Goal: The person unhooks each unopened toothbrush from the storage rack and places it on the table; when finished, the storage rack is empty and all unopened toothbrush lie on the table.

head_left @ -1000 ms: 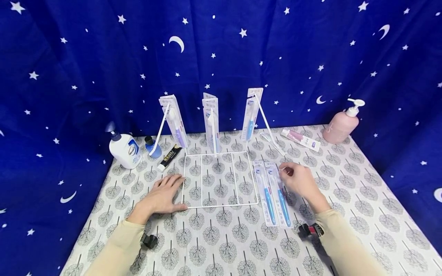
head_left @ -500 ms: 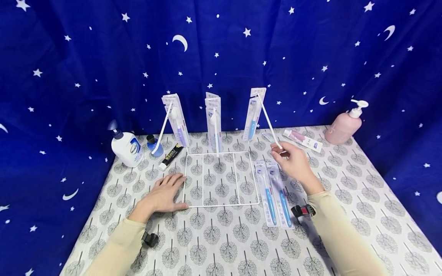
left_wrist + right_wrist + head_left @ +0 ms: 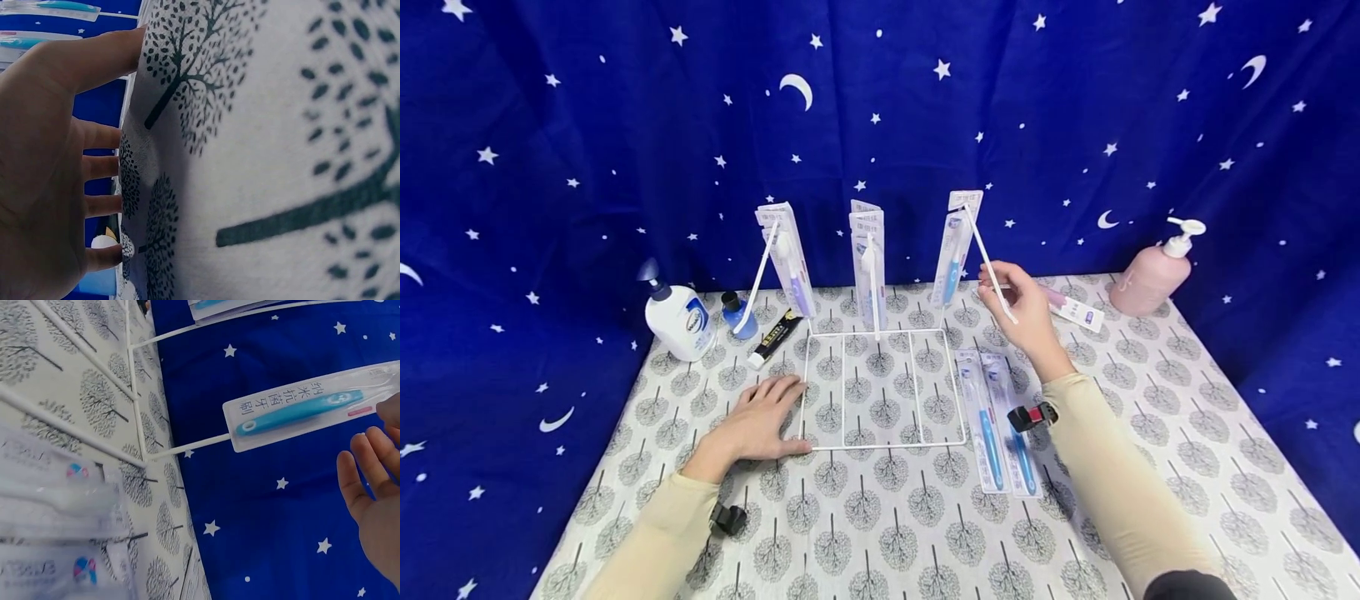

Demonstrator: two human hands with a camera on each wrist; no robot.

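My left hand lies with spread fingers on the cloth, its thumb and fingertips at the left side of a white wire rack. My right hand is raised beside the rack's right hook, fingers loosely bent, with nothing visible in them. Just beyond its fingers, a packaged blue toothbrush hangs on that hook; in the right wrist view the fingertips are near or over this toothbrush pack, contact unclear. Packaged toothbrushes also hang on the left hook and middle hook.
Two packaged blue toothbrushes lie right of the rack. To the left stand a white pump bottle and a blue bottle, with a black toothpaste tube. Behind my right hand are a pink-white tube and a pink pump bottle.
My right hand has moved up and back, from beside the flat toothbrush packs past the right hook's tip to alongside the hook. My left hand has stayed put.
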